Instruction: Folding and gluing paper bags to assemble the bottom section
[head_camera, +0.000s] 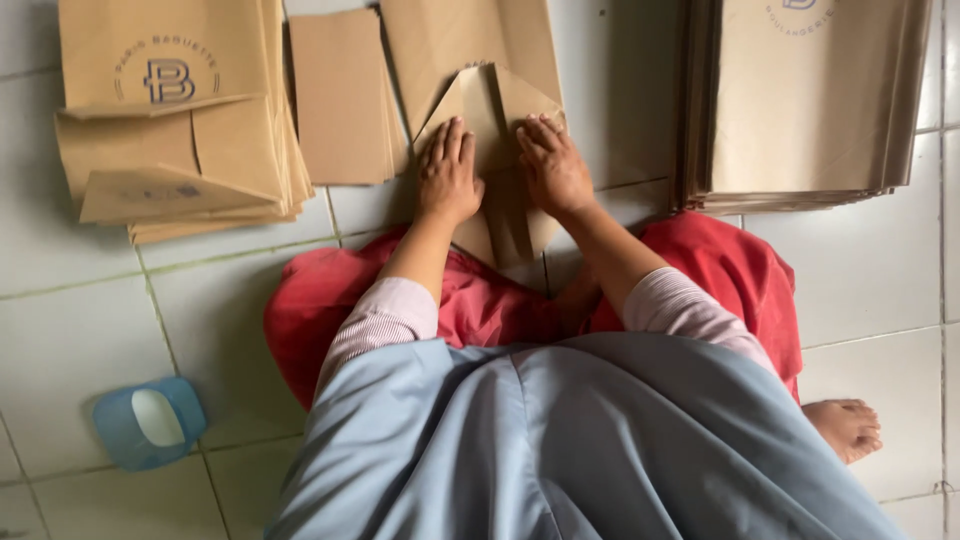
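Note:
A brown paper bag (490, 110) lies flat on the tiled floor in front of me, its bottom end folded open into pointed flaps. My left hand (447, 175) presses flat on the left flap with its fingers together. My right hand (550, 165) presses flat on the right flap beside it. Both palms face down and neither hand grips anything. The bag's lower part is hidden behind my wrists and red trousers.
A stack of folded brown bags (180, 120) lies at the upper left, with a small pile of brown cards (340, 95) next to it. A tall stack of flat bags (810, 100) sits at the upper right. A blue plastic container (150, 422) stands lower left. My bare foot (845, 428) shows lower right.

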